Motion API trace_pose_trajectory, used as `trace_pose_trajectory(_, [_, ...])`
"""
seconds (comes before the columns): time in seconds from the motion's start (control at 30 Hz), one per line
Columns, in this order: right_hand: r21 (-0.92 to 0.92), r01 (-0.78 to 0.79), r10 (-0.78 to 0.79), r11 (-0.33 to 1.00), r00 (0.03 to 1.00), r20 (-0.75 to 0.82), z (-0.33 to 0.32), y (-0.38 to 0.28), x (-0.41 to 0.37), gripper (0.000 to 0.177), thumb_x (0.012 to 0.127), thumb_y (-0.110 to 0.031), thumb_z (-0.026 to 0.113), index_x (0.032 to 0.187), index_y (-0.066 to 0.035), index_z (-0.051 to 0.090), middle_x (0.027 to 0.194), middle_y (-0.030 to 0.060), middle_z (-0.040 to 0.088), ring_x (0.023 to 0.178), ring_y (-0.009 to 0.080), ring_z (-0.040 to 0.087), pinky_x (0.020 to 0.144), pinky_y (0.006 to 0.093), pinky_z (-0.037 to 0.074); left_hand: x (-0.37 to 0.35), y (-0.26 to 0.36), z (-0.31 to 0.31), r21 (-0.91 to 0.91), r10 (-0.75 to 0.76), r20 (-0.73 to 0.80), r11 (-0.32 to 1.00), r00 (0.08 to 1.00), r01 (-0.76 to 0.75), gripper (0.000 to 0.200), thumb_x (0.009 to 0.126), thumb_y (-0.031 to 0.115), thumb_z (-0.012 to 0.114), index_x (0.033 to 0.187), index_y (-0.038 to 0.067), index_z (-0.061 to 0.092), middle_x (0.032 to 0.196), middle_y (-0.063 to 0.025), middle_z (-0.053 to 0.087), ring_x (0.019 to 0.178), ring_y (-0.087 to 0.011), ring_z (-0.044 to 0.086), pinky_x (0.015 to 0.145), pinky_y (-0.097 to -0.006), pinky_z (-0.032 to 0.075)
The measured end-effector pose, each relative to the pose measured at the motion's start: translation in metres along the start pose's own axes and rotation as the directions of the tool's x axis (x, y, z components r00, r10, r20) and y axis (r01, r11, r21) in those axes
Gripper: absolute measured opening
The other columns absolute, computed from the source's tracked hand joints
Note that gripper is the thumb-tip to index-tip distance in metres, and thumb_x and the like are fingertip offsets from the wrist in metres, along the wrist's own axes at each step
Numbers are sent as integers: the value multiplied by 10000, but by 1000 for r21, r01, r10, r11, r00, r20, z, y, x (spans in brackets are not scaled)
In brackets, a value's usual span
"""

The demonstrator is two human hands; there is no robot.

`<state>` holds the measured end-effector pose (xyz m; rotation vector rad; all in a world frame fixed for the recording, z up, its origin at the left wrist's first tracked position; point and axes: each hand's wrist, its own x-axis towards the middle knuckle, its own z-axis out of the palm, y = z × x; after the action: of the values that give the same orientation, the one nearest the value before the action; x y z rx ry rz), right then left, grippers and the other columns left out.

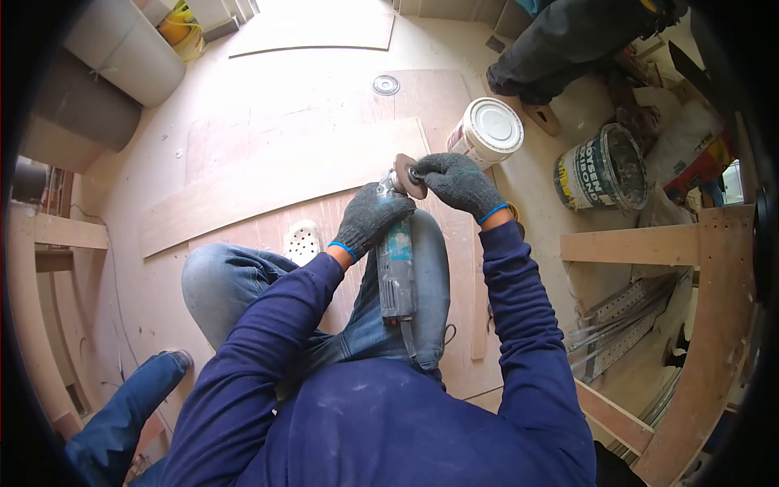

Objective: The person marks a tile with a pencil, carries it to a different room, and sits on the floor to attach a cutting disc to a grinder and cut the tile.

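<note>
You sit with the angle grinder (398, 280) lying lengthwise along your right thigh (432, 260), its gear head pointing away from you and its cord end toward your body. The thigh seems to serve as a rest, taking the tool's weight so that your arms need only steady it. The brown disc (408, 175) stands on edge at the far end of the grinder, just past your knee, which leaves its outer face turned toward your right side and within easy reach.

Your left hand (373, 217), in a dark knit glove, is wrapped over the grinder just behind the head, fingers clamped across the casing; this probably stops the body from rolling on your leg. Your right hand (459, 185), gloved alike, comes in from the side with its fingers curled and drawn together on the disc at its centre. Whether a small fitting sits between those fingertips you cannot tell, since the glove covers it. The two hands hold from opposite sides, apparently so that one braces while the other works the hub.

Beyond your right hand a lidded white bucket (493, 126) stands on the floor, and a long thin board (280, 187) lies beyond your knees.
</note>
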<state>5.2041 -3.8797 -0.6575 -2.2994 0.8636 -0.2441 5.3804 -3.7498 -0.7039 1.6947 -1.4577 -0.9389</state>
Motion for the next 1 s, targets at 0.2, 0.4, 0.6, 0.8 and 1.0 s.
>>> trace_pose_trajectory(0.2, [200, -71, 113, 977, 971, -211, 1, -2, 4, 351, 950, -299, 630, 1122, -8, 727, 981, 146, 744, 784, 210, 702, 742, 331, 573, -2, 0, 0, -62, -47, 22, 997, 999, 48, 440, 814, 467, 676, 967, 57, 727, 911, -165, 697, 856, -313, 670, 797, -429, 519])
trace_pose_trajectory(0.4, [540, 48, 5, 840, 995, -96, 15, 3, 5, 428, 912, -413, 657, 1013, -6, 747, 966, 171, 741, 867, 290, 713, 815, 386, 548, -4, 1, -1, -101, -50, 5, 994, 999, 50, 455, 793, 477, 687, 997, 71, 725, 956, -178, 697, 904, -331, 671, 834, -435, 516])
trace_pose_trajectory(0.6, [136, -330, 315, 934, 942, 116, -9, -20, 2, 421, 874, -311, 746, 1170, -15, 702, 980, 70, 727, 851, 148, 676, 764, 288, 561, -2, -5, 1, -53, -33, 18, 998, 999, 34, 469, 797, 481, 682, 1030, 75, 717, 995, -175, 696, 944, -326, 664, 860, -425, 507])
trace_pose_trajectory(0.8, [487, 10, 13, 873, 999, -43, 3, 0, -5, 270, 810, -181, 747, 1039, -38, 740, 919, 83, 741, 818, 171, 683, 787, 310, 561, -3, 3, -1, -78, -37, 32, 996, 999, 40, 433, 810, 468, 667, 1027, 96, 719, 986, -159, 699, 936, -328, 664, 852, -426, 508])
trace_pose_trajectory(1.0, [691, -182, 206, 700, 977, 48, -15, -6, -18, 256, 846, -168, 753, 1039, -4, 718, 939, 83, 718, 827, 147, 672, 724, 289, 574, 0, -1, 5, -63, 110, 63, 992, 992, -106, 421, 808, 458, 675, 1002, 87, 717, 971, -156, 698, 929, -317, 666, 831, -432, 510])
